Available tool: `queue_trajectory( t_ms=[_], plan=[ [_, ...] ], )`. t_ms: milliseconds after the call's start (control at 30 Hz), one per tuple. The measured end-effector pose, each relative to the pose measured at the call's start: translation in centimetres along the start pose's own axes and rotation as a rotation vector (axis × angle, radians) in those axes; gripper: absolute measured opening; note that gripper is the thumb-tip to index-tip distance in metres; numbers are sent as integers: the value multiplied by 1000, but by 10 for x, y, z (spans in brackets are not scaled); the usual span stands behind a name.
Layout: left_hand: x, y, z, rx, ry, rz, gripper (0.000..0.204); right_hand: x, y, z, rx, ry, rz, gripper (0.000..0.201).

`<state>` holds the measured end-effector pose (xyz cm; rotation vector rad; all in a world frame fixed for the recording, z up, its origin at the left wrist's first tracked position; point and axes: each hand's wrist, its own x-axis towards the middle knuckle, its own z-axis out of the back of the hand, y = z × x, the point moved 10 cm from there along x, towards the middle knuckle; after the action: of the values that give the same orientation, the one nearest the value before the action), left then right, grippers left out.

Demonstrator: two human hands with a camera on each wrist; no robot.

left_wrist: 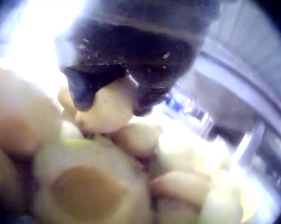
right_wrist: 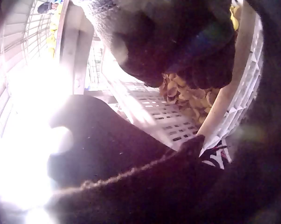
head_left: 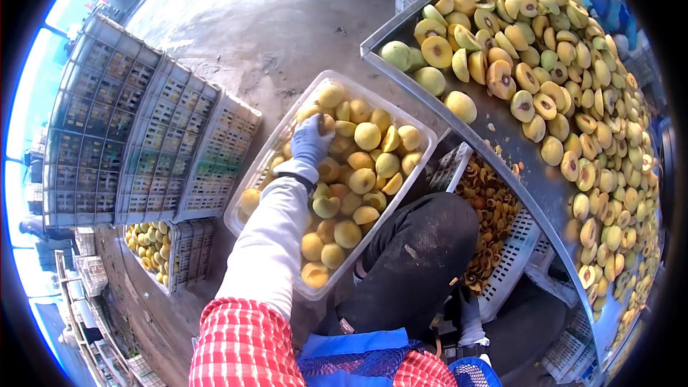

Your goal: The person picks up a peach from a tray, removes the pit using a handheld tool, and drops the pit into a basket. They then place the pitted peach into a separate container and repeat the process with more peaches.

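My left hand [head_left: 312, 141], in a bluish glove, reaches into a white plastic crate [head_left: 238, 204] filled with yellow peaches [head_left: 368, 136]. Its fingers curl round one peach [left_wrist: 110, 106] at the far left of the pile; in the head view this peach mostly hides behind the fingers. Below it in the left wrist view lies a peach with a brownish cut face [left_wrist: 86, 193]. My right hand [right_wrist: 177, 42] hangs low by my knee, over a slotted crate of orange-brown scraps [right_wrist: 189, 100]. It is dark in the right wrist view, and I cannot tell whether it holds anything.
A metal-edged table [head_left: 502, 118] piled with halved peaches curves along the right. Stacked grey crates [head_left: 147, 129] stand at the left, with another crate of yellow fruit [head_left: 192, 254] below. My bent knee [head_left: 430, 236] lies between the peach crate and the scrap crate.
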<state>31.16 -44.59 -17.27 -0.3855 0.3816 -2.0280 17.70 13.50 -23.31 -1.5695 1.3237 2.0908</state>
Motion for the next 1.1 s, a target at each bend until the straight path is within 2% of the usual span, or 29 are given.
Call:
queue_trajectory(
  t_ms=[33, 67, 100, 167, 200, 233, 300, 333, 400, 433, 500, 533, 567, 633, 700, 733, 800, 833, 867, 967, 1033, 1100],
  plan=[
    [2, 12, -2, -269, 36, 100, 56, 0, 4, 0, -21, -8, 3, 30],
    [4, 36, -36, -969, 37, 134, 50, 0, 6, 1, 5, -16, 0, 29],
    [-14, 10, -13, -1179, 172, 345, 48, 0, 7, 1, 33, -24, -5, 29],
    [-40, 3, -23, -1453, 358, 520, 49, 0, 3, -1, 66, -7, -18, 30],
    [-57, 23, -38, -1302, 319, 723, 47, 3, 3, -3, 77, 17, -16, 30],
    [-58, 17, -50, -1301, 404, 482, 47, 5, 3, -6, 85, 44, -12, 30],
    [-52, 22, -43, -882, 262, 328, 47, 7, 0, -8, 39, 44, -29, 29],
    [-57, 24, -51, -916, 283, 451, 47, 10, 2, -9, 14, 43, -30, 28],
    [-50, 21, -58, -961, 177, 278, 48, 8, 6, -9, 35, 42, 13, 27],
    [-58, 14, -63, -1045, 162, 248, 48, 8, 9, -10, 53, 39, 36, 26],
    [-92, -39, -36, -1262, 290, 270, 48, 3, 14, -14, 34, 31, 5, 25],
    [-106, -53, -21, -1296, 258, 266, 48, 4, 11, -12, 47, 32, -10, 25],
    [-115, -47, -19, -1283, 266, 299, 46, 5, 9, -11, 61, 31, -22, 25],
    [-116, 11, 1, -1192, 111, 469, 44, 5, 10, -13, 101, 54, 24, 25],
    [-118, 90, 14, -1355, -87, 633, 43, 7, 2, -4, 82, 49, 41, 26],
    [-114, 118, 40, -1192, -128, 451, 44, 16, -6, 3, 46, 40, 42, 26],
    [-130, 123, 79, -1262, -146, 430, 45, 16, -6, 7, -57, 14, 26, 31],
    [-149, 109, 97, -1500, -130, 587, 46, 17, -3, 1, -26, 23, 18, 32],
    [-169, 119, 94, -1500, -37, 619, 47, 19, 0, -4, 4, 34, 10, 33],
    [-241, 82, 84, -1356, 426, 709, 44, 20, -6, -9, 14, 49, 1, 34],
    [-280, 57, 73, -1362, 596, 667, 44, 17, -1, -14, 5, 42, 2, 34],
    [-317, 44, 63, -1312, 761, 703, 46, 11, -1, -11, -58, 24, -2, 36]
  ],
)
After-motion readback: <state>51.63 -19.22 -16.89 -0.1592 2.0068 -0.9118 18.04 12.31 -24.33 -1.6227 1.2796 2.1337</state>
